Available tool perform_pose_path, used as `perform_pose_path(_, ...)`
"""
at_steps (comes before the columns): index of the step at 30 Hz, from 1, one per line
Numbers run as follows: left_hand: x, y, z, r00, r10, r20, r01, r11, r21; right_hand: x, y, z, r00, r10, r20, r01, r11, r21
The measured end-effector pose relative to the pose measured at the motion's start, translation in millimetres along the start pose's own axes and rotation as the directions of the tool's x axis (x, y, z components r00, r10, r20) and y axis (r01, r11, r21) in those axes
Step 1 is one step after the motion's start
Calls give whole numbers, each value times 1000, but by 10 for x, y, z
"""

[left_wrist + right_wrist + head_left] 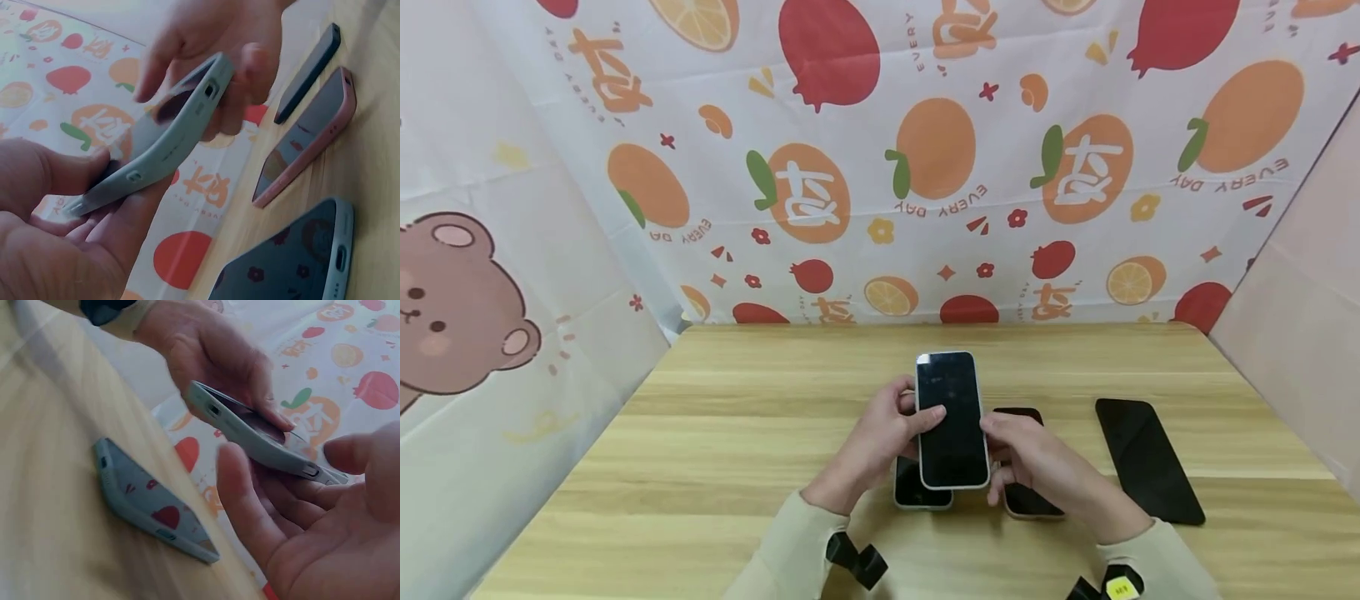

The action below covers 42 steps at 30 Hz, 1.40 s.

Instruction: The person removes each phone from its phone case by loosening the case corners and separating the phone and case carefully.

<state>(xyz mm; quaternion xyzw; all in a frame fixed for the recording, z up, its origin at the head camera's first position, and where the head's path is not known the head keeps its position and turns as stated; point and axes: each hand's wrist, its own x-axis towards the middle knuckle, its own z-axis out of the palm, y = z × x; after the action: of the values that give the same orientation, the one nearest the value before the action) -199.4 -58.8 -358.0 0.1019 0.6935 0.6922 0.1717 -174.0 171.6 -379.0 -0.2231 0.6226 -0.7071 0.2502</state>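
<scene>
A smartphone (951, 433) in a pale green case is held up above the table, its dark screen facing the head camera. My left hand (880, 433) grips its left side, thumb on the screen and fingers behind. At the right edge is my right hand (1045, 462); in the right wrist view its fingers reach under the case, while the thumb (350, 453) stands off the screen. Below the raised phone lies a second pale-cased phone (922, 496). A pink-cased phone (306, 137) lies partly hidden by my right hand in the head view.
A larger black phone (1150, 462) lies further right on the wooden table (737, 442). Behind the table's back edge hangs a fruit-print cloth (865, 250), and a pale sheet with a bear print (460, 308) hangs on the left. Black straps (856, 562) circle the wrists.
</scene>
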Motion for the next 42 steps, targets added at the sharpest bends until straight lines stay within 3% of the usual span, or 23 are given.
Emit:
perform_pose_path(3,31,-9,-1,998,10,-55,-11,1000,-9,-32,39,-2,1000,-5,11,5,1000,-5)
perform_pose_path(7,42,-31,10,996,10,-93,-13,999,-32,-70,80,11,999,-5,-44,5,1000,-19)
perform_pose_path(14,49,-31,17,997,27,-67,-31,997,-64,-101,87,21,989,22,-149,-20,1000,14)
perform_pose_path(23,47,-14,-7,997,10,-71,-13,999,-42,-135,78,-15,1000,-4,-26,4,1000,30)
perform_pose_path(31,53,-55,-14,999,21,-35,-24,994,-110,-122,144,-71,978,-166,129,161,986,48)
perform_pose_path(42,62,-82,-44,1000,18,18,-14,979,-204,-99,134,-54,971,-205,123,209,977,-25)
